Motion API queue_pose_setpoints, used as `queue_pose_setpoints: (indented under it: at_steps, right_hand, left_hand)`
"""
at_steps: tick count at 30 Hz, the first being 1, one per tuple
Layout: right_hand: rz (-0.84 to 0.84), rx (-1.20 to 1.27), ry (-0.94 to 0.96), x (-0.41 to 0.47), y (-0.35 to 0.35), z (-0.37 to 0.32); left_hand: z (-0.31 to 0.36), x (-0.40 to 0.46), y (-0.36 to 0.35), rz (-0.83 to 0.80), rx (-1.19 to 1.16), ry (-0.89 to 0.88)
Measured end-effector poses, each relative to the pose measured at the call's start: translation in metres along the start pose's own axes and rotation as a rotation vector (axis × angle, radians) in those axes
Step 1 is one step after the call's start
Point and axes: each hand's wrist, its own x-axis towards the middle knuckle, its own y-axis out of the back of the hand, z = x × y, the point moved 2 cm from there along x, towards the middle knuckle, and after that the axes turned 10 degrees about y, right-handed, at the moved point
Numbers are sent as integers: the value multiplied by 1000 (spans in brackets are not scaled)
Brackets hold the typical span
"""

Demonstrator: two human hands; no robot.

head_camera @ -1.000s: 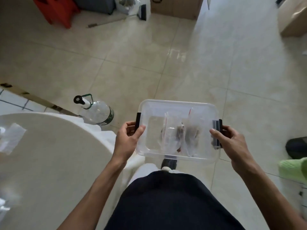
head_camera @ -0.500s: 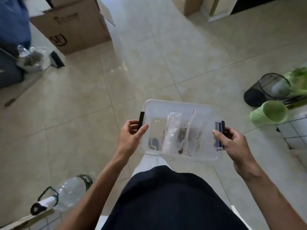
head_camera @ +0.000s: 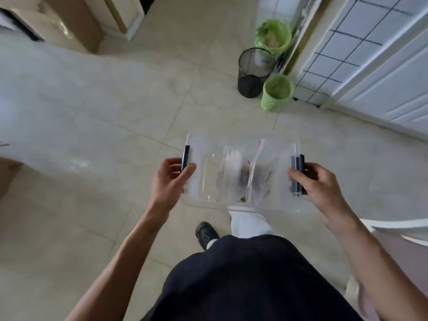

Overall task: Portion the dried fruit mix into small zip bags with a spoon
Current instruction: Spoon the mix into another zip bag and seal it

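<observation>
Clear plastic box [head_camera: 201, 181] holding filled zip bags [head_camera: 252, 179], left hand [head_camera: 170, 181], right hand [head_camera: 317, 184] gripping its ends

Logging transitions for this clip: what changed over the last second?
The person turned right, carrying the clear box; the round table and water bottle left view, and bins appeared. Unchanged: left hand and right hand grip its dark end clips, bags inside.

Motion blur smears the zip bags [head_camera: 245, 174] inside the clear box [head_camera: 196, 144], contents indistinct.
</observation>
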Motion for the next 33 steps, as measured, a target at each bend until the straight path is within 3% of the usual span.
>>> queue_pose_setpoints:
  at_steps: [6,22,33]
  right_hand:
    - [189,82,-49,69,35,-2]
    - [428,133,-110,286,167,-70]
    - [893,379,-217,352,214,-81]
  left_hand:
    - [70,77,-71,-115,144,-35]
    - [266,245,-296,-280,274,-82]
    - [405,355,-499,-696,561,-192]
